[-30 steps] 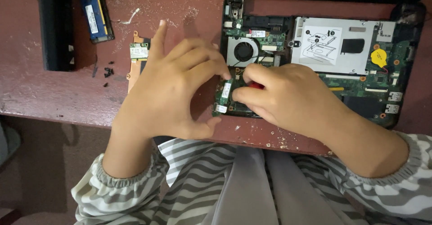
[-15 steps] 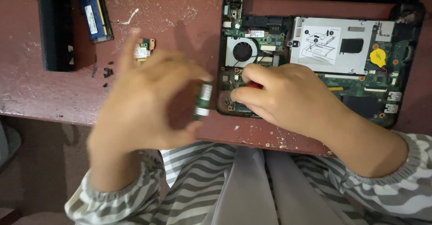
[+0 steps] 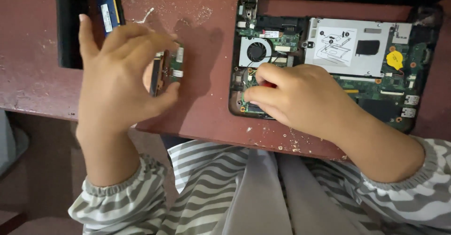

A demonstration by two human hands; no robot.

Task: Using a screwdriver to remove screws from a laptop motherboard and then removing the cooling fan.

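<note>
Small green circuit card (image 3: 174, 66) sits pinched between the thumb and fingertips of the left hand (image 3: 117, 75), held on edge above the dark red desk (image 3: 206, 117), left of the opened laptop (image 3: 329, 66). The right hand (image 3: 291, 96) is curled closed around something red (image 3: 268, 84) (only a sliver shows, so what it is I cannot tell), resting on the laptop's board just below the round fan (image 3: 256, 51). A blue memory stick (image 3: 107, 14) lies at the desk's far left edge, well apart from the laptop.
</note>
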